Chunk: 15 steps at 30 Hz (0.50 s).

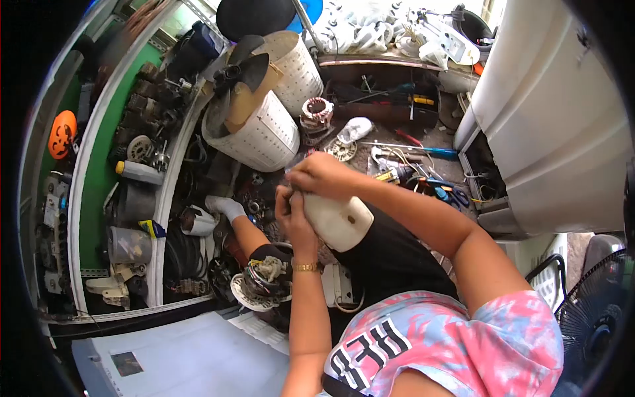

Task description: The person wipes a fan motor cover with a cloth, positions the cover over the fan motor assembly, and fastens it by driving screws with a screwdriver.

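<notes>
White cover (338,223): smooth, matt, seemingly plastic. Watch band (305,267): glossy metal. Shirt (476,341): cloth.

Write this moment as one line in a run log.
left hand: at far end of white cover | right hand: meets left | white cover: over black-clad leg | gold band: left wrist | perforated drums: beyond

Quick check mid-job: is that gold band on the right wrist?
No, the gold band circles the left wrist, while the right wrist looks bare.
</notes>
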{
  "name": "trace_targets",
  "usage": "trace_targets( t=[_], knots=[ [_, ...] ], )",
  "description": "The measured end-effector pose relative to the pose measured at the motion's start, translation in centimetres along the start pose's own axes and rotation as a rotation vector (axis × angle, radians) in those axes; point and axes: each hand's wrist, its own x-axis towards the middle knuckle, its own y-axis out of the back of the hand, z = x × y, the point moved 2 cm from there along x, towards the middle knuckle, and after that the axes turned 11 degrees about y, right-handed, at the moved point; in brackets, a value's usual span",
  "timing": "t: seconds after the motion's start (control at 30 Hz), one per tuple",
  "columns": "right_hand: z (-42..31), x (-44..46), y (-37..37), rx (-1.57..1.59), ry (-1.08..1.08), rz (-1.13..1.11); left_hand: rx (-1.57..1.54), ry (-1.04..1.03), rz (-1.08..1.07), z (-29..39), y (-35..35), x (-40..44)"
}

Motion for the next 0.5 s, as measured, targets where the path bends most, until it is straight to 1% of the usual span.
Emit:
trace_targets(
  t=[0.07,0.1,0.17,0.2,0.27,0.3,0.37,0.4,0.43,0.47,0.5],
  knots=[
    [1.4,-0.4,0.4,0.145,-0.061,-0.013,0.001,0.0,-0.013,-0.1,-0.7,0.8],
    [2.5,-0.6,0.3,0.249,-0.12,0.001,-0.038,0.037,-0.053,-0.2,-0.7,1.0],
    [5.9,-1.0,-1.1,0.461,-0.224,0.028,-0.113,0.081,-0.063,-0.4,-0.2,1.0],
    [9.0,-1.7,-2.6,0.653,-0.312,0.056,-0.143,0.099,-0.064,-0.3,0.4,1.0],
    [8.4,-2.1,-3.7,0.934,-0.6,0.374,-0.219,0.103,-0.04,0.0,0.9,1.3],
    [7.5,-2.3,-3.4,0.946,-0.673,0.389,-0.257,0.116,-0.032,0.3,1.1,1.1],
    [7.4,-1.6,-4.1,0.784,-0.616,0.377,-0.279,0.114,-0.016,-0.5,2.1,1.3],
    [6.9,-1.2,-4.2,0.705,-0.588,0.371,-0.379,0.187,-0.027,-0.4,2.3,1.0],
    [6.5,-0.9,-3.7,0.696,-0.556,0.243,-0.476,0.258,-0.036,-0.1,2.6,0.5],
    [6.5,-0.4,-3.4,0.723,-0.555,0.176,-0.574,0.32,-0.043,0.2,2.9,0.2],
    [6.6,0.3,-3.1,0.746,-0.551,0.104,-0.643,0.453,0.129,-1.5,4.1,0.1]
  ],
)
